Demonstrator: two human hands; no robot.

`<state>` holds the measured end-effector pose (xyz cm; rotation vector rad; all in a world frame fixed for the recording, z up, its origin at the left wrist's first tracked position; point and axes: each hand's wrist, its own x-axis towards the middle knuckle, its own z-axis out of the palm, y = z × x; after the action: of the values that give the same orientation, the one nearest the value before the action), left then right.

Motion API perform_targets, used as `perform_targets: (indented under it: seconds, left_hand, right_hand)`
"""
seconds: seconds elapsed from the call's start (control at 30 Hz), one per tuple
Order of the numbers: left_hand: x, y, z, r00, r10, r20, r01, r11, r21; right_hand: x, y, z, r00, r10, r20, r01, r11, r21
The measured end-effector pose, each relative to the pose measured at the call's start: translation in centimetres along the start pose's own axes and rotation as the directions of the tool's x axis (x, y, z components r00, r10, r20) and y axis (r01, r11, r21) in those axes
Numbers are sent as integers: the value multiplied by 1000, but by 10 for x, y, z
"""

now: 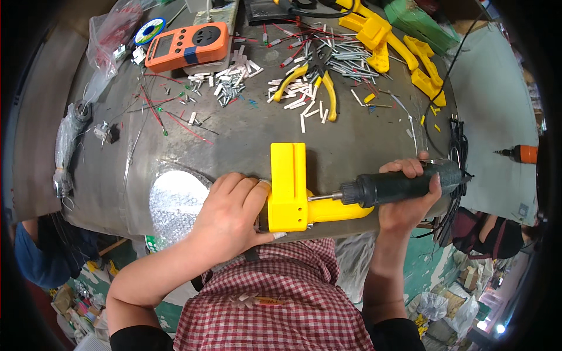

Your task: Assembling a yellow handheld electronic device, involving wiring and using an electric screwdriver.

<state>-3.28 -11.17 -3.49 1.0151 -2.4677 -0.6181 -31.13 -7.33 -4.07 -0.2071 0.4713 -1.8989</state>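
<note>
At the table's near edge my left hand (228,216) grips the left side of a yellow plastic housing (287,181). The housing has a tall box-shaped part and a handle-like arm that runs right. A dark corded-looking electric screwdriver (389,188) lies level in my right hand (410,205), my fingers wrapped round its body. Its bit points left and reaches the right side of the box part, just above the arm; whether it sits in a screw is too small to tell. Left of my left hand is a round silvery piece in bubble wrap (175,199).
Farther back lie an orange multimeter (188,45), yellow-handled pliers (319,82), white sleeves (295,96), long screws (354,58) and yellow housing parts (424,70). Red wires (153,108) and a bubble-wrapped bundle (71,146) are at left. Black cable (458,146) hangs at right.
</note>
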Motion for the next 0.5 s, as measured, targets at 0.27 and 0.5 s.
perform_targets:
  seconds: [0.27, 0.5]
  left_hand:
    - [-2, -2, 1, 1000, 18, 2, -18, 1000, 11]
    - [-5, -4, 0, 999, 15, 36, -15, 1000, 2]
  right_hand:
    - [0, 5, 3, 999, -6, 40, 7, 1000, -24]
    - [4, 8, 5, 1000, -13, -7, 13, 1000, -19]
